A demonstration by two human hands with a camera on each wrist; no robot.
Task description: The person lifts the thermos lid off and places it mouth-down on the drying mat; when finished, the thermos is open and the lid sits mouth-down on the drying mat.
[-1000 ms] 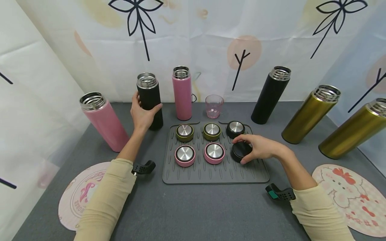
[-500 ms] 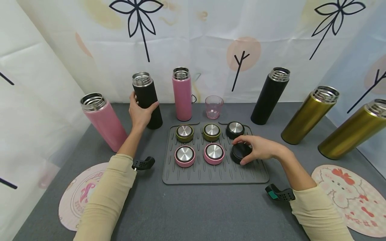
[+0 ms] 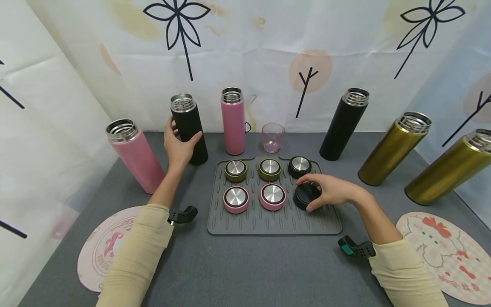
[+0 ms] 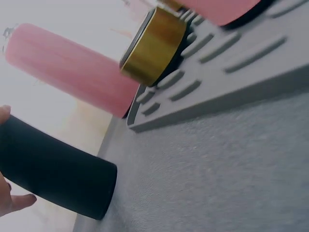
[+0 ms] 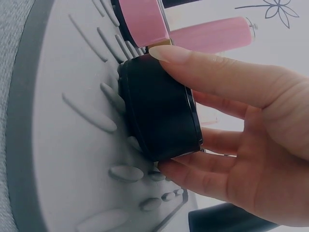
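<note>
My left hand (image 3: 179, 148) grips a black thermos bottle (image 3: 189, 123) around its lower half. The bottle has a bare steel neck with no lid and leans slightly left; its base (image 4: 104, 193) is at the table surface in the left wrist view. My right hand (image 3: 331, 190) pinches a round black lid (image 3: 305, 195) between thumb and fingers. This lid sits on the grey ribbed mat (image 3: 245, 226) at its right side, as the right wrist view confirms with the black lid (image 5: 157, 106) low over the ribs. Another black lid (image 3: 299, 165) stands just behind it.
Two green-gold lids (image 3: 235, 169) and two pink lids (image 3: 273, 195) share the mat. Around it stand pink bottles (image 3: 233, 123), another black bottle (image 3: 344, 125), gold bottles (image 3: 393, 149) and a clear pink glass (image 3: 273, 138). Round pink placemats (image 3: 103, 251) lie on both sides.
The black bottle's top has tipped slightly left in my left hand. My right hand stays at the black lid. The whole head view has shifted a little.
</note>
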